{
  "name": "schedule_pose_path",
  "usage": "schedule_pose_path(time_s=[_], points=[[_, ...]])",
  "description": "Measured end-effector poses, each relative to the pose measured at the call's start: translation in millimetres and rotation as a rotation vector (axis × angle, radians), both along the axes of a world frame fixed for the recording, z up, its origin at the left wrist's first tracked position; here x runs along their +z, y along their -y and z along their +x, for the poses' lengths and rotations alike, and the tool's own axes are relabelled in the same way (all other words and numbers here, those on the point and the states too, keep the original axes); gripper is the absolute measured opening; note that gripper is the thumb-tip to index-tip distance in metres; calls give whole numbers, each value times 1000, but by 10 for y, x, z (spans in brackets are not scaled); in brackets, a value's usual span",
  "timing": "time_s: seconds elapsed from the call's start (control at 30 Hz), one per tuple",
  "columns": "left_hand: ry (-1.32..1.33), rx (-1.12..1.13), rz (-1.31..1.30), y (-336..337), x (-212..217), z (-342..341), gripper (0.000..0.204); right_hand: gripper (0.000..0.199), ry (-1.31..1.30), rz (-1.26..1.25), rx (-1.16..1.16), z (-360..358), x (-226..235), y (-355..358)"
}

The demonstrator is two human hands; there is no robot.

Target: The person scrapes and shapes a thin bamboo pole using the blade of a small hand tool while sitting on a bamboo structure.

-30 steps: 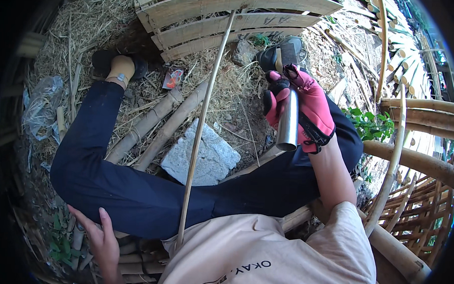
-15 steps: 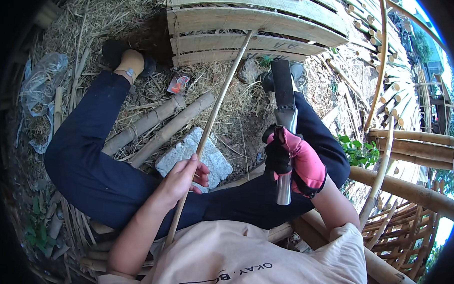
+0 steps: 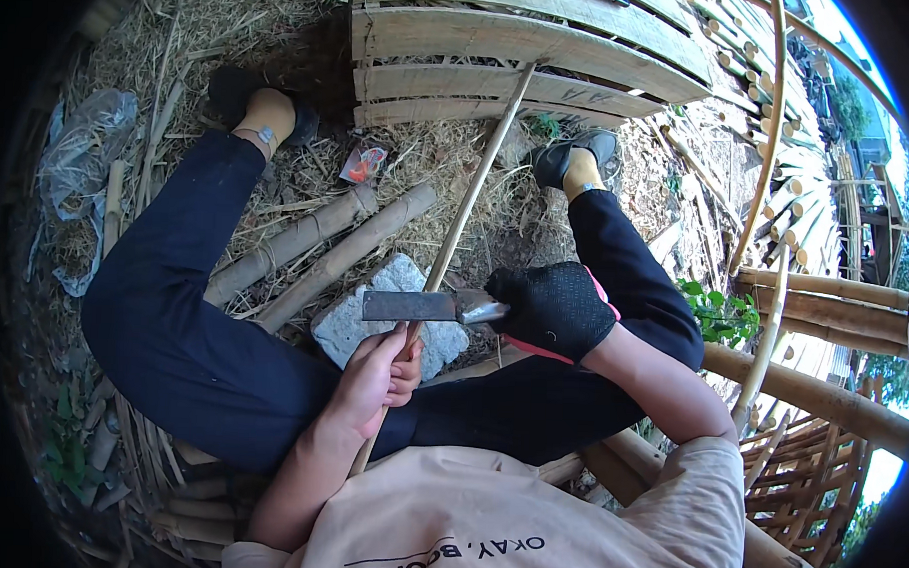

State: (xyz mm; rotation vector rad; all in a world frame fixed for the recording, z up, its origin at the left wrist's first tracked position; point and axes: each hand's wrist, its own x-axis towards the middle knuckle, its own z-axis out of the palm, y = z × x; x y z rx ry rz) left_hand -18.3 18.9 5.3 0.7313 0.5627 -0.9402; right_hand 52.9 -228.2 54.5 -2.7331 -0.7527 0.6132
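Note:
A long thin stick (image 3: 481,175), likely bamboo, slants from my lap up toward the slatted wooden crate. My bare left hand (image 3: 373,379) is closed around its lower part. My right hand (image 3: 562,310), in a black and pink glove, grips the metal handle of a broad-bladed knife. The knife's dark rectangular blade (image 3: 407,305) lies crosswise over the stick, just above my left fingers. Whether its edge bites into the stick cannot be seen. Beneath them, between my legs, sits a pale rough stone block (image 3: 399,274).
Ahead stands the slatted wooden crate (image 3: 523,41). Two bamboo poles (image 3: 345,255) lie on the straw-covered ground. Crumpled clear plastic (image 3: 87,156) is at the left. At the right are bamboo rails (image 3: 821,392), a woven bamboo frame (image 3: 813,487) and stacked bamboo (image 3: 787,211).
My right hand has swung the knife from upright at the right to lie across the stick, turning its glove's back upward. My left fingers have closed more tightly on the stick.

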Motion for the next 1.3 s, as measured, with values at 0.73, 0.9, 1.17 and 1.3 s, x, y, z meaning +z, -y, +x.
schedule_pose_path(time_s=[0.73,0.9,1.17,1.3], points=[[141,-39,247,148,-62,-105,37,24,-7,-143,-304,462,-497,224],[121,-36,213,123,-98,-86,38,22,32,-174,-345,483,-513,224],[94,-13,167,117,-32,-84,39,27,175,-107,-531,570,-513,460],[103,1,183,95,3,-100,37,29,148,-20,-609,638,-450,620]])
